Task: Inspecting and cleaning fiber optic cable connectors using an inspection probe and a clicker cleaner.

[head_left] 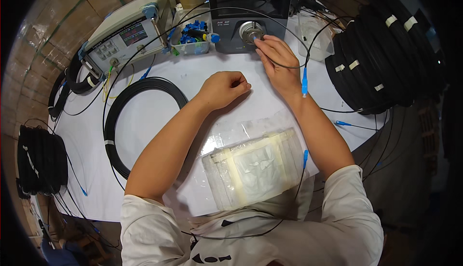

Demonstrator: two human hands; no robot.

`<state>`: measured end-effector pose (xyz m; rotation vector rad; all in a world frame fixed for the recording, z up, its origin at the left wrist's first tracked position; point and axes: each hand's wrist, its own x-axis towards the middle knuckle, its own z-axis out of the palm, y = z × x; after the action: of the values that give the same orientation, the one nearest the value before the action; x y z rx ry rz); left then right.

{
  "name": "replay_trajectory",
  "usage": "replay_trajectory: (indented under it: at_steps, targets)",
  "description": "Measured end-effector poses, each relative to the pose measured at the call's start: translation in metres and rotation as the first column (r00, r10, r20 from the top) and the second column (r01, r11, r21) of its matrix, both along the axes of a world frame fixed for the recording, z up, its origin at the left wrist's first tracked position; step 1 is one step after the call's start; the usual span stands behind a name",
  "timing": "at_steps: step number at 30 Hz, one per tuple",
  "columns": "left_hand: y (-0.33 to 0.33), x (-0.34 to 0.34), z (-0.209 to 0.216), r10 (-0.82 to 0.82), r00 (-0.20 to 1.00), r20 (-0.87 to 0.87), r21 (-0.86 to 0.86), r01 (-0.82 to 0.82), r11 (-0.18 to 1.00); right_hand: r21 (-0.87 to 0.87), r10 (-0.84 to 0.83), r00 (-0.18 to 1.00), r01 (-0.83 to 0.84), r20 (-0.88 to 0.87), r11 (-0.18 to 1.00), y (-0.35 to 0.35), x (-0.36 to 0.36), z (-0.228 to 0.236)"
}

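Nearest me lies a taped stack of clear bags (254, 168); my left hand (223, 88) rests fisted on the counter (159, 116), my right hand (276, 59) pinches a thin, springy, kink-prone black fibre cable (308, 49) at its connector tip against the grey device's port (251, 31).

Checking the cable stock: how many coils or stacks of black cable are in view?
4: one flat black cable coil beside the left forearm, a bundle far left, one under the grey instrument, a stack right. More may be hidden.

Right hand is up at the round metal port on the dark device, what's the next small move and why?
Probably ease the right hand straight into the round port: its fingertips already touch it, a thin black cable loops from there, and the left hand rests fisted, idle.
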<state>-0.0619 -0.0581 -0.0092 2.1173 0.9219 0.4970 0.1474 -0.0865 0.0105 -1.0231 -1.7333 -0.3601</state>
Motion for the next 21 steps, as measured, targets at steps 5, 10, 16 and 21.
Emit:
replay_trajectory:
  at_steps: [5, 10, 16, 21]
  targets:
    - [0.000, -0.002, -0.002, 0.006, 1.000, -0.014, 0.002, -0.006, 1.000, 0.074, -0.085, 0.994, 0.079, 0.075, 0.994, 0.009, -0.007, 0.007]
    - [0.000, -0.001, -0.004, -0.013, 1.000, 0.019, -0.034, 0.014, 0.999, 0.115, -0.117, 0.990, 0.107, 0.083, 0.988, 0.010, -0.002, 0.008]
    - [0.003, -0.007, -0.009, -0.029, 0.996, 0.081, -0.036, 0.032, 0.999, -0.029, -0.123, 0.992, 0.124, 0.023, 0.992, 0.006, -0.002, 0.006]
    - [0.001, -0.004, -0.006, -0.014, 0.998, 0.061, -0.066, 0.018, 0.998, -0.070, -0.145, 0.989, 0.143, -0.022, 0.987, 0.012, 0.000, -0.005]
